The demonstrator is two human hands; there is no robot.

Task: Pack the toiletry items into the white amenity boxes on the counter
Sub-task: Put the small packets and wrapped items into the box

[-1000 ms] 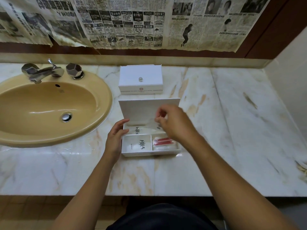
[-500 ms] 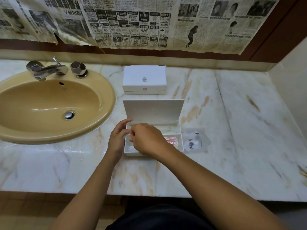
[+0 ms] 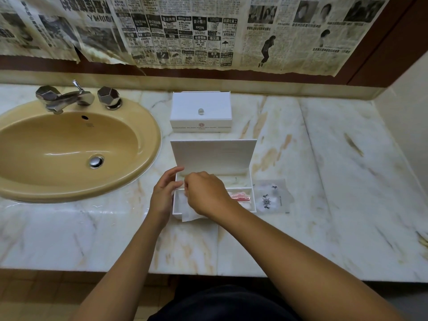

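An open white amenity box point(image 3: 251, 181) sits on the marble counter, its lid point(image 3: 213, 156) standing up at the back. My right hand point(image 3: 206, 195) is over the box's front left compartment, pinching a clear packet point(image 3: 188, 213) whose lower edge hangs over the front wall. My left hand point(image 3: 164, 193) rests flat against the box's left side, fingers apart. A red-and-white item point(image 3: 240, 196) lies in the front right compartment. Another clear packet with a dark emblem point(image 3: 269, 198) lies on the counter just right of the box. A second, closed white box point(image 3: 201, 114) stands behind.
A tan oval sink point(image 3: 69, 147) with a chrome tap point(image 3: 62, 97) fills the left of the counter. Newspaper sheets point(image 3: 185, 33) hang on the wall behind. A side wall point(image 3: 403, 126) bounds the counter on the right. The counter's front edge point(image 3: 208, 273) runs below my forearms.
My right hand left the emblem packet on the counter right of the box, crossed to the front left compartment and now lifts a clear packet from there. The left hand stayed put.
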